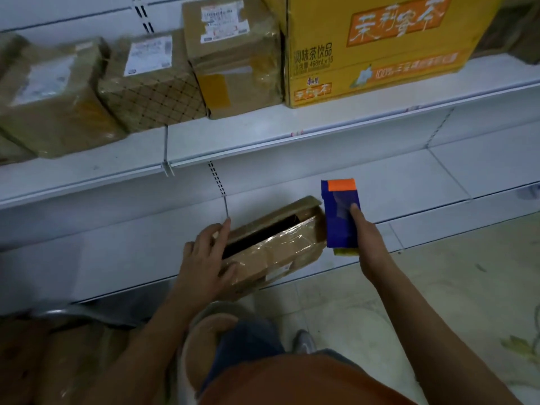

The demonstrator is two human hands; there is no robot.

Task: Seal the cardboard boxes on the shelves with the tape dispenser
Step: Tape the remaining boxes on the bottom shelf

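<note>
Cardboard box [273, 248] lies on the lowest white shelf [409, 182], its top flaps parted over a dark slit, so it looks not yet sealed. Going from the left: the left hand [206, 258] grips the box's near left end, fingers curled over the flap edge and thumb along the taped side, probably to steady it or draw it forward. Just right of the box, touching its end, stands a blue carton [340, 214] with an orange patch on top; the right hand [369, 247] holds it from the side, forefinger straight along its face, perhaps shifting it clear. No tape dispenser can be made out. On the upper shelf [233, 141] sit taped brown parcels [152, 83] and, further right, a large yellow drinks case [377, 45]. Below right is pale patterned floor [453, 302]; the light is dim.
</note>
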